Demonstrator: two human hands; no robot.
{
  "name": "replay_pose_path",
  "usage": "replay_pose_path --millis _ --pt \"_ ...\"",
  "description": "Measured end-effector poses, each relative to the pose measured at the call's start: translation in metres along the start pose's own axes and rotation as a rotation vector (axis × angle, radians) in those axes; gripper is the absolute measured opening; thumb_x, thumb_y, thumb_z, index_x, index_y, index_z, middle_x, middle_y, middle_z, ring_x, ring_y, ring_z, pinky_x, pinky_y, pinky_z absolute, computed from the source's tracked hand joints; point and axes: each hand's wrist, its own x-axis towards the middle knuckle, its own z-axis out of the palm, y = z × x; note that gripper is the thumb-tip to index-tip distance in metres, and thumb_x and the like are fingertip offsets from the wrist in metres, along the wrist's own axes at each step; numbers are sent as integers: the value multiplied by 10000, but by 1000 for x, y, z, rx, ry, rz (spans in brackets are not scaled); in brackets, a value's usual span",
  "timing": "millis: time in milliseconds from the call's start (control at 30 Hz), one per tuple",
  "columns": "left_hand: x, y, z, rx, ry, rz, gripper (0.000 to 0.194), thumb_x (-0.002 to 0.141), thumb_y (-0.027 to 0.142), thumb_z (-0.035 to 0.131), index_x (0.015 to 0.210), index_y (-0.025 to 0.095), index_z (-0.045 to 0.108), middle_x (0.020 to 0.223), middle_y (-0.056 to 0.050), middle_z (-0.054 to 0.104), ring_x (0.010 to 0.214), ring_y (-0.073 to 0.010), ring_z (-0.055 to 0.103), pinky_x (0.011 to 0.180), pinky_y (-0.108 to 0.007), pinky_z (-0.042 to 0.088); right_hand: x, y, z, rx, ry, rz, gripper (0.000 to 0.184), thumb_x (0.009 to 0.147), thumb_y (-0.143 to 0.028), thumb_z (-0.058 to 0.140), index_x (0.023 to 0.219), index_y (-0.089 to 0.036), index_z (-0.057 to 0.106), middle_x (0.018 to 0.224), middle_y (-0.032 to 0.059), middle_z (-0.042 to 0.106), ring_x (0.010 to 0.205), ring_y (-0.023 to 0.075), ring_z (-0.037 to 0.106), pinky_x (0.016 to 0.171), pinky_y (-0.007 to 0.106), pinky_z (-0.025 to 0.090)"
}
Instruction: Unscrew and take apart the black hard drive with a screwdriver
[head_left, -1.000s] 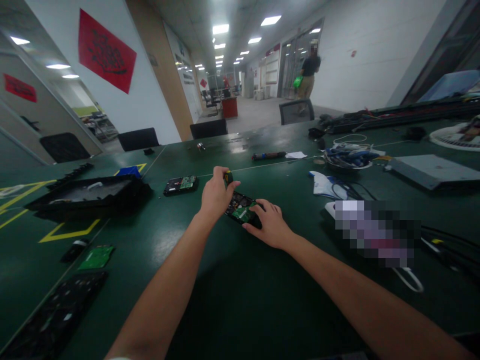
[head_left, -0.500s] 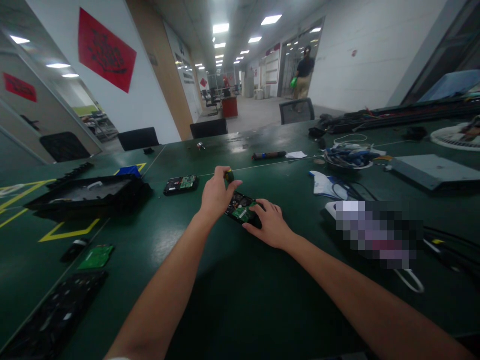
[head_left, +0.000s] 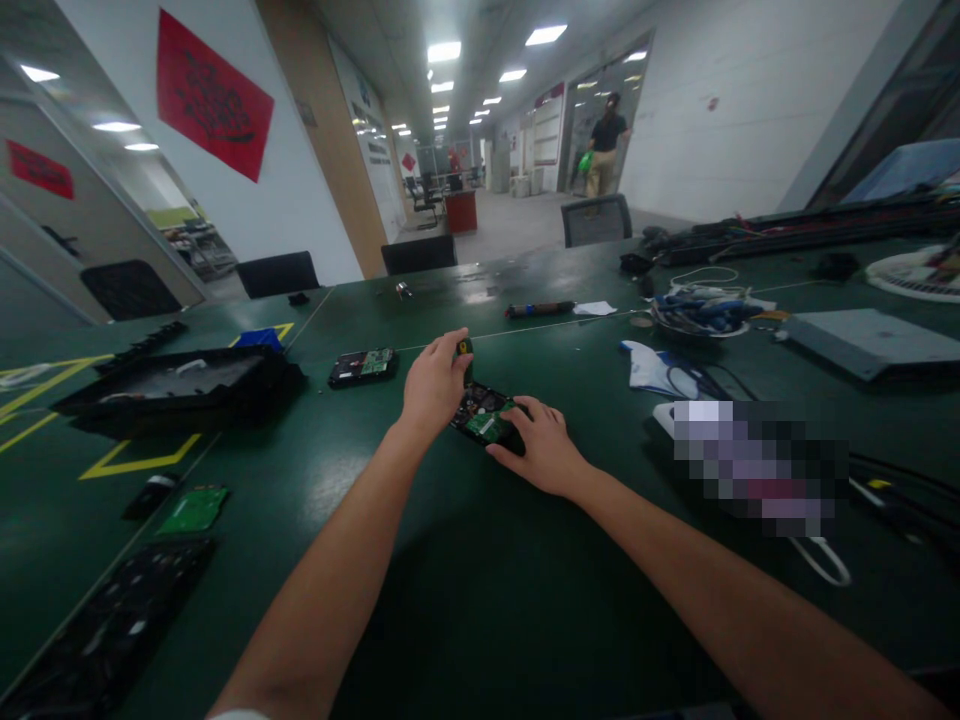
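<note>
A hard drive [head_left: 482, 412] lies on the green table, its green circuit board facing up. My right hand [head_left: 545, 448] grips its near right end, thumb at the front edge and fingers over the board. Over the drive's far left end, my left hand [head_left: 433, 385] is closed around the black-and-yellow handle of a screwdriver [head_left: 465, 347], held upright. The screwdriver's tip is hidden behind my fingers. A second hard drive [head_left: 362, 367] sits on the table to the left of my left hand.
At left are a black plastic housing [head_left: 176, 385], a loose green circuit board [head_left: 195, 510] and a dark panel [head_left: 112, 620]. On the right lie a bundle of cables [head_left: 701, 310], a grey metal box [head_left: 874, 340] and a blurred white-edged object [head_left: 750, 465]. A person [head_left: 606, 145] stands far back.
My left fingers have shifted around the screwdriver handle, the thumb drawing in against it. My right hand and the hard drive stay in place. The person in the background has moved slightly left.
</note>
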Motion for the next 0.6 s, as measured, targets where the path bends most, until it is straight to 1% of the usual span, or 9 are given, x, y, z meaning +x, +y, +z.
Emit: replay_pose_path --millis 33,100,167,233,333,400,467,533,600 --pt "0 0 1 -7 3 -25 309 978 176 641 1285 177 610 1268 -154 728 1166 -289 706 1045 -476 538 0 0 0 1 3 -4 558 953 -572 644 1347 -178 619 1527 227 488 1455 398 439 1182 604 336" --pt "-1 0 2 -35 10 -76 358 943 248 725 1264 194 577 1208 -142 744 1103 -296 728 993 -479 561 0 0 0 2 7 -11 554 953 -577 639 1350 -190 615 1525 222 491 1450 395 444 1175 608 342" --pt "-2 1 1 -58 8 -99 395 904 251 774 1235 209 561 1158 -121 750 1060 -289 735 967 -471 569 0 0 -1 1 0 -6 564 954 -580 636 1358 -187 610 1530 222 488 1450 398 445 1177 611 340" --pt "-2 2 -1 -48 -3 -80 362 907 215 759 1218 213 574 1132 -109 745 1042 -278 728 966 -463 567 0 0 -1 -2 -10 6 574 953 -580 636 1364 -180 609 1535 220 483 1455 399 440 1188 607 333" --pt "-1 4 -4 5 9 -17 316 918 153 706 1219 214 633 1193 -116 705 1097 -270 693 977 -437 563 0 0 -1 -4 -6 2 561 953 -580 635 1355 -189 615 1528 212 487 1459 392 439 1194 600 334" --pt "-1 3 -4 33 28 7 332 922 111 665 1235 221 661 1242 -118 683 1150 -267 673 999 -424 556 0 0 0 -2 3 -8 550 954 -579 633 1347 -195 618 1524 212 489 1454 391 442 1186 605 340" --pt "0 2 -3 48 27 11 368 933 74 616 1269 217 658 1271 -124 691 1191 -269 669 1038 -433 539 0 1 0 -2 7 -10 549 953 -579 635 1343 -193 619 1521 215 491 1450 393 444 1181 608 343" --pt "-1 0 -1 56 8 -10 364 955 96 607 1303 200 629 1277 -140 712 1196 -285 680 1054 -461 529 0 1 0 -2 4 -6 558 952 -580 638 1346 -186 618 1524 216 489 1449 393 444 1183 607 340" --pt "-1 0 1 44 -7 -54 350 968 181 655 1312 179 591 1261 -164 726 1153 -306 705 1026 -484 542 0 0 0 -2 -2 0 568 952 -577 642 1354 -177 615 1528 219 485 1452 395 442 1190 604 333"
